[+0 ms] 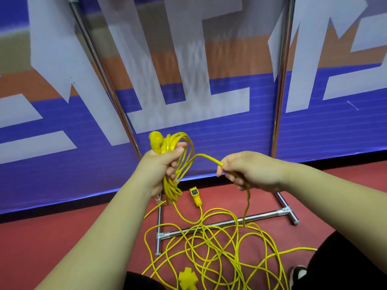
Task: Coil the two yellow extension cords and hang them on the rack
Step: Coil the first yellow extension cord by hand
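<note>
Head view: left hand [161, 164] has its fingers curled round a bunch of thin yellow extension cord loops [170, 191], held up in front of the rack. The loops hang below the fist. A yellow moulded plug [156, 140] sticks up above the thumb side. One strand [206, 156] arcs from the bunch across to the right hand [251, 170], which pinches it with curled fingers; the cord then drops from that hand to the floor.

A loose tangle of yellow cord [219, 243] lies on the red floor [62, 237], spread over the rack's base bar. Cannot tell which strands belong to which cord. A yellow rectangular socket block [194, 194] lies on the floor just beyond the tangle. A yellow cross-shaped outlet head [187, 278] sits at the bottom edge.

The chrome tube rack [230, 221] has two uprights rising out of frame, nothing on them. A blue banner with white and orange shapes [209, 132] stands behind. A black-and-white shoe [298, 273] shows lower right.
</note>
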